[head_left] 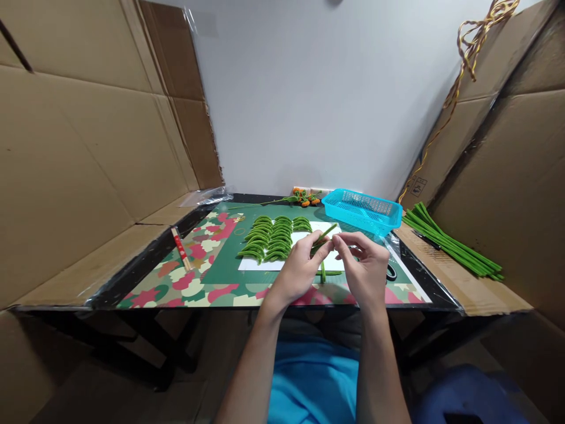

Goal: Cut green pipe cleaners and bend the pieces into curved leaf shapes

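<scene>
Between my two hands, above the white sheet [271, 266], is a green fuzzy stem piece [328, 231]. My left hand [304, 262] pinches it, and the fingertips of my right hand [364, 259] close on its lower end, close to the left fingers. Rows of curved green pieces [279, 238] lie on the white sheet, left of my hands. A few short straight green pieces [331, 273] rest below my hands, some crossing. Part of the sheet is hidden behind my fingers.
A blue plastic basket [362, 211] stands at the back right. Orange flowers [305, 197] lie at the back. Long green stems [454, 244] rest on cardboard at the right. Black scissor handles [391, 272] show beside my right hand. A red-wrapped chopstick packet [180, 249] lies at the left.
</scene>
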Tool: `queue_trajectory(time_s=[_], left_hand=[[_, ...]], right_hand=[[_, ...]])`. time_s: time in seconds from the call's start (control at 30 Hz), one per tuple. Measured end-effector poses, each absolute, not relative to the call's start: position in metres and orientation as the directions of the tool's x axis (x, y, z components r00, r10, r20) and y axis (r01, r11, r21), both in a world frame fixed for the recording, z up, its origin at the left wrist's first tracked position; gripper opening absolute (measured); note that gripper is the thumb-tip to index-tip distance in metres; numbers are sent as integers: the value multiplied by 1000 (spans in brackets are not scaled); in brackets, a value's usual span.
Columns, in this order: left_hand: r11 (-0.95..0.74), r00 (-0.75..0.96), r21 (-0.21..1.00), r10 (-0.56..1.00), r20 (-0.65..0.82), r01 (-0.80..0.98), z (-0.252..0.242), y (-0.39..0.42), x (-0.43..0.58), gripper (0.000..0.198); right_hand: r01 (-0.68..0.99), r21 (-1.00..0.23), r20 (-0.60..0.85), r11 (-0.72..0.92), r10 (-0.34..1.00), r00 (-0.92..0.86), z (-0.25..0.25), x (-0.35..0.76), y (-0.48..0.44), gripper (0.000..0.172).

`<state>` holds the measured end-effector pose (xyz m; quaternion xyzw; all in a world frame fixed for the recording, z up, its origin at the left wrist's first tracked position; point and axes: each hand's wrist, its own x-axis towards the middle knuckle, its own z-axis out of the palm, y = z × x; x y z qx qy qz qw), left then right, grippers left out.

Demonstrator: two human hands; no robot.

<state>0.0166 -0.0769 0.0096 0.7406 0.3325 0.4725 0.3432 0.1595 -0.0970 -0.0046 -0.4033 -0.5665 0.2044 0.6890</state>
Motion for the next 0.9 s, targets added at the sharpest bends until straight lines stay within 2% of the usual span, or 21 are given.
queue_trajectory(time_s=[0.2, 0.37, 0.43, 0.53, 0.67, 0.77, 0.9], left_hand=[[-585, 393, 758, 795, 463, 289, 15, -82, 9, 26], [-583, 457, 679, 800, 388, 446, 9, -76, 3, 20], [-574, 481, 684, 801, 355, 450, 6, -72, -1, 19], [-550, 505, 717, 803, 315, 428, 4, -69, -10, 22], [-508, 491, 746, 826, 279, 431, 6, -69, -18, 29], [-515, 515, 785, 803, 301, 344, 8, -72, -19, 33], [-517, 545, 819, 774, 323, 250, 11, -74, -18, 32]], right_hand=[[251, -745, 661, 618, 737, 144, -5, 173, -99, 13], [465, -622, 729, 630, 682, 51, -19, 181, -87, 13], [490, -603, 731, 630, 682, 21, -24, 179, -83, 15], [414, -643, 696, 645, 717, -37, -25, 173, -81, 16], [263, -761, 606, 593, 795, -41, -21, 168, -82, 16], [127, -833, 542, 538, 840, -7, -20, 168, -83, 19], [12, -871, 491, 492, 871, -33, -17, 172, -85, 21]])
